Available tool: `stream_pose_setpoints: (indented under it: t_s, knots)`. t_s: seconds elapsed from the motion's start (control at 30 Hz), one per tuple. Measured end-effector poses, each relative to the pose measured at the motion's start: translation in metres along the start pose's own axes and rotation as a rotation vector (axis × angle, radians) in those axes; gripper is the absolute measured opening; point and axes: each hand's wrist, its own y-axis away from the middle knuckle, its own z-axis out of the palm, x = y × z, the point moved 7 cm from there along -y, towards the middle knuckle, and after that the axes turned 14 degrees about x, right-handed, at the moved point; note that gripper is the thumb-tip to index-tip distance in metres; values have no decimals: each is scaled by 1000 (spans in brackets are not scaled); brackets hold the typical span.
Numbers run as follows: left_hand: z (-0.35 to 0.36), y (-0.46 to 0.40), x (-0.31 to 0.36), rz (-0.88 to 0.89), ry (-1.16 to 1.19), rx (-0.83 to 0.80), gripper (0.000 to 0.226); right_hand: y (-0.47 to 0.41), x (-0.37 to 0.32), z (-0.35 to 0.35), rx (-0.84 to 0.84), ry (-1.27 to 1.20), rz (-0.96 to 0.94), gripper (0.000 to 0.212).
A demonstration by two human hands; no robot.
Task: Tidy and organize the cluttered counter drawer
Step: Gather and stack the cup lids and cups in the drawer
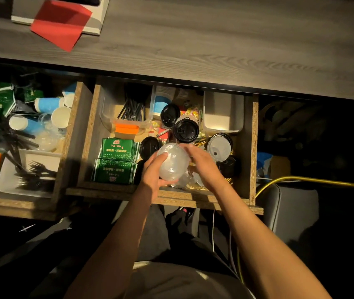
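1. Over the front of the open drawer, the left hand grips a clear domed lid, its thumb curled over the top and its fingers wrapped beneath.
2. The lid is see-through plastic, rounded like a bubble, with faint ridges catching the light; it may be a few lids nested together, but I cannot tell.
3. The right hand is just beside the lid on its right, fingers fairly straight and reaching toward its rim; whether the fingertips touch it I cannot tell.
4. Below the lid, at the drawer's front edge, lies more crumpled clear plastic.
5. Left of the hands, two stacks of green packets lie side by side in the drawer.
6. Behind the hands, three black cup lids lie among small colourful bits, and a white lid sits on a black one to the right.
7. At the back left, a clear tub holds black straws; at the back right stands a white tub.
8. A neighbouring drawer on the left holds blue paper cups and black forks.
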Motion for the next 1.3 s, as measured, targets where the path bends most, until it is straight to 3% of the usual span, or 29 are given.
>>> stream_pose_setpoints:
  t_s: [0.07,0.13,0.17,0.3,0.33,0.4,0.5,0.53,0.7,0.8,0.97,1.07,1.17,1.3]
  knots:
    - [-15,-10,8,44,5,76,29,-9,17,-25,225,4,81,31]
    - [-27,-20,13,63,29,118,24,-9,35,-42,363,204,63,17]
    - [-31,-23,13,65,32,123,21,-7,44,-40,316,318,65,14]
    - [-43,-29,5,21,79,124,32,5,73,-9,-5,603,73,64]
    - [-43,-29,4,6,94,122,39,6,77,-5,-13,641,65,66]
    - [-41,-28,1,-23,117,128,47,4,83,-4,19,704,44,50]
    - [-41,-27,1,-34,140,174,23,-1,84,-9,46,654,23,7]
    - [-40,-27,2,-30,136,170,18,-2,81,-11,42,599,7,2]
    - [-35,-24,5,-21,128,138,16,1,52,-26,27,316,-22,18]
    - [-30,-19,10,32,101,110,20,1,31,-44,118,187,-65,16]
    - [-12,-9,11,-35,15,96,59,6,-9,-69,323,24,-191,12]
    - [3,-1,13,-5,-36,21,63,15,-41,-64,335,40,-357,9]
    - [18,10,13,-11,-49,-41,68,29,-67,-47,317,206,-567,11]
    - [30,22,21,-47,-13,-57,49,31,-63,-20,178,482,-652,17]
